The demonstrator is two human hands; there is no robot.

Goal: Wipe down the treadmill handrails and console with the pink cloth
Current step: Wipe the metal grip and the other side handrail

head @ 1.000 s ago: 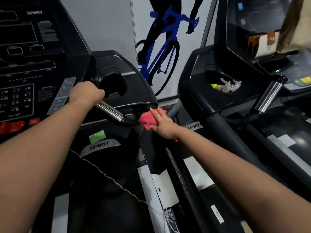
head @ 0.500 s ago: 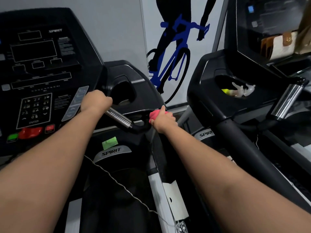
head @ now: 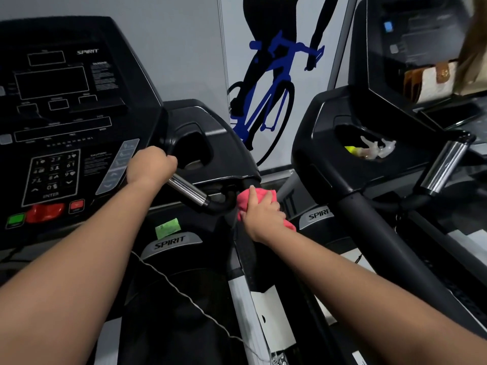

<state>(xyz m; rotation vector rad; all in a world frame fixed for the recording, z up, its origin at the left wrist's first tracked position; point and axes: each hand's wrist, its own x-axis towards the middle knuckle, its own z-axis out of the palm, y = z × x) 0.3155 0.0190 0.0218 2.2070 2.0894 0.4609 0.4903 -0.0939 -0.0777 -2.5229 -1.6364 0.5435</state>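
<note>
Handrail wipe in hand, right side of the treadmill. Right hand has the pink cloth clamped against the top end of the black handrail, just below the right front corner of the console. Fingers are curled over the bunched cloth and round the rail, thumb up along its left side. A tail of cloth pokes out on the right, under the heel of the hand.

Left hand is a closed fist round the chrome grip bar at the console's right edge. No cloth in it; reads as bracing only.

Judgement: early to middle of the task. Whether the console face has been wiped cannot be told.

Next move, as judged: keep the wrap-round hold and drag the cloth along the rail, firm pressure throughout. Going over the bend onto the chrome grip bar instead would need the left hand to let go first. The bunched cloth may slip at the bend.
</note>
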